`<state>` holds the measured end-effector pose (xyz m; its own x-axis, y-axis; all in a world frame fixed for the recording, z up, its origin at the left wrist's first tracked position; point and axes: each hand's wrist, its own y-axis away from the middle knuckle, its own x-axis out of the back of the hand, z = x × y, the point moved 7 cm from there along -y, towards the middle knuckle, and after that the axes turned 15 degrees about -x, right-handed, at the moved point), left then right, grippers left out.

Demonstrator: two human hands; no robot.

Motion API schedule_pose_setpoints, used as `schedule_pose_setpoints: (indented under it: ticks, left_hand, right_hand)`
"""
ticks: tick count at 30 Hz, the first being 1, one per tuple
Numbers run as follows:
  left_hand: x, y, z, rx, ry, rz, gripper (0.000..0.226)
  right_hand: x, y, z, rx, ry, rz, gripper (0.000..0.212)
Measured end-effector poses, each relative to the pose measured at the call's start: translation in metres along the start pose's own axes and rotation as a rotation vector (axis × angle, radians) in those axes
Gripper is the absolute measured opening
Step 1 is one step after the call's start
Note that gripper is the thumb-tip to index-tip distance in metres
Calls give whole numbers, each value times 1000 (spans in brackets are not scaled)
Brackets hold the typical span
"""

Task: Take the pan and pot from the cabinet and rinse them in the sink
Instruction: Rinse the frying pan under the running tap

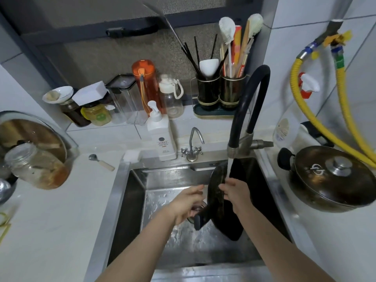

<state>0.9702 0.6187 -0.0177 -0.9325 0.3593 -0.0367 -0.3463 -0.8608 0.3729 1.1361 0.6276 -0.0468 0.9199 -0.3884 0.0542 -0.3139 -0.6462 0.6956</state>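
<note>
A dark pan (pixel 216 180) stands on its edge inside the steel sink (pixel 130 200), under water running from the black faucet (pixel 252 94). Its black handle (pixel 199 220) points down and to the left. My left hand (pixel 187 202) holds the pan from the left, just above the handle, with its fingers curled at the handle's base. My right hand (pixel 234 192) is at the pan's rim in the stream, fingers hooked over the edge. A dark pot with a lid and steel knob (pixel 333 178) sits on the right counter.
A soap pump bottle (pixel 160 135) and a small tap (pixel 193 147) stand behind the sink. Bottles, jars and a utensil holder (pixel 219 92) line the back ledge. A tipped glass jar (pixel 36 165) and a spoon (pixel 100 161) lie on the left counter. Yellow hoses (pixel 343 110) hang at the right.
</note>
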Motion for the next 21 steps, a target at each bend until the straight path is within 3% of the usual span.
schedule_pose_setpoints:
  ticks: [3,7,12,13,17,19,21]
  left_hand:
    - [-19,-15,4,-23,-99,-13,58]
    - [-42,-38,20,-83,-53,11,49]
    - [-40,-55,-3,-8,-159,122,97]
    - [-38,-58,-8,-6,-177,153,96]
    - [-31,-55,-18,-48,-143,285,45]
    - [-33,-48,-20,-50,4,318,39]
    - [-29,-40,-27,-8,154,344,50]
  right_hand:
    - [1,4,-1,64,48,-47,21]
    - [1,16,-1,141,157,-85,29]
    - [3,23,5,247,344,-94,34]
    - [3,22,8,241,360,-108,36]
    - [5,14,15,161,341,-235,31]
    - [7,9,10,125,334,-276,13]
    - [17,1,-6,165,386,-194,10]
